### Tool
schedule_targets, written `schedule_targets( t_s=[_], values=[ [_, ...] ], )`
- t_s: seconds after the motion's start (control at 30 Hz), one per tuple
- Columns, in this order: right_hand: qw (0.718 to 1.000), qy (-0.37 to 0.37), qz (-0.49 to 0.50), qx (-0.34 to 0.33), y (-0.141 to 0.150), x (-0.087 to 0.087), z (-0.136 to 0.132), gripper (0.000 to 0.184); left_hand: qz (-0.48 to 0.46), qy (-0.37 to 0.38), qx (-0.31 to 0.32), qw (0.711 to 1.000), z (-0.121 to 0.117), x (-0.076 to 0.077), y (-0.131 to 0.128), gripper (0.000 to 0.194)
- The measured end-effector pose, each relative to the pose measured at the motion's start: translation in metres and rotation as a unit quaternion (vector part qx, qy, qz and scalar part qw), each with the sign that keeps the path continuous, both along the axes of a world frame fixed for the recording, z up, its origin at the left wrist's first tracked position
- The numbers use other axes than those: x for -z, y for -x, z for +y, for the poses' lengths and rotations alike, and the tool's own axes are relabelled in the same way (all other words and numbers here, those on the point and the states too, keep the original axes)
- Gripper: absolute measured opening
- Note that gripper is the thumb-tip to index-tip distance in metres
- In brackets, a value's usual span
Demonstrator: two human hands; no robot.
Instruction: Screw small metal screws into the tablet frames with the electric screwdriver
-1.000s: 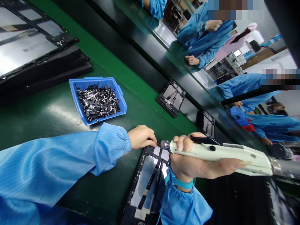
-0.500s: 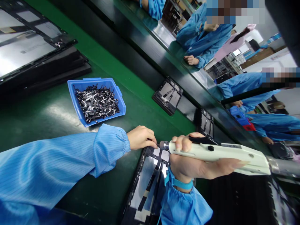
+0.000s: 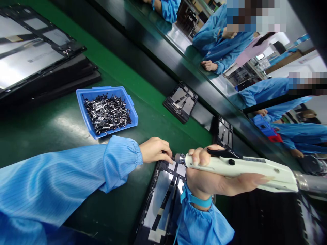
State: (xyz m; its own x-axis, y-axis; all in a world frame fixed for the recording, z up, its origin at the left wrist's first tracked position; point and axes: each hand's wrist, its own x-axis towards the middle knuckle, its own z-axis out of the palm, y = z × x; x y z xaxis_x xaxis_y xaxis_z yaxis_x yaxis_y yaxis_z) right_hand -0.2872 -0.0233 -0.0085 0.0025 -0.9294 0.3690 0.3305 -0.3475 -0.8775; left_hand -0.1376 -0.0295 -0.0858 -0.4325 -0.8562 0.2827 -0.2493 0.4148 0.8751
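My right hand is wrapped round a pale green electric screwdriver, which lies nearly level with its nose pointing left. Below that nose is an opened tablet with silvery panels and dark ribbon strips. At the tablet's top edge, my left hand has its fingers bent and closed by the screwdriver's tip. Whatever lies between those fingertips is hidden or too small to make out. Up and to the left of that hand stands a blue bin heaped with small black and silver parts.
Stacked tablets lie at the upper left. Along the line sit another opened tablet and one farther right. Dark stacked units fill the lower right. Co-workers in blue smocks sit across the green bench.
The view has shifted slightly. The opened tablet on the line has slid a little to the left. Both my hands and the screwdriver keep nearly the same place at the tablet's top edge.
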Motion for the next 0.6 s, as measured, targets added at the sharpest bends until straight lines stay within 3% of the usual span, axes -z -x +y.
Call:
schedule_targets(
  t_s=[0.13, 0.23, 0.3, 0.47, 0.6],
  values=[
    [1.000, -0.012, 0.000, 0.010, 0.000, -0.001, 0.000, 0.064, -0.084, -0.017, -0.036, 0.996, -0.014, -0.010, -0.018, 0.019],
    [1.000, -0.002, 0.009, 0.021, -0.001, -0.001, -0.001, 0.064, -0.226, -0.076, -0.093, 0.967, -0.020, -0.016, -0.028, 0.018],
    [1.000, 0.003, 0.011, 0.028, -0.001, -0.002, -0.001, 0.064, -0.286, -0.113, -0.079, 0.948, -0.020, -0.018, -0.030, 0.015],
    [1.000, 0.017, 0.011, 0.014, 0.001, 0.002, -0.005, 0.065, -0.326, -0.117, -0.058, 0.936, -0.012, -0.018, -0.021, 0.026],
    [1.000, -0.015, -0.011, -0.006, 0.003, 0.003, -0.006, 0.067, -0.332, -0.100, -0.067, 0.936, -0.007, -0.017, -0.016, 0.015]
  ],
)
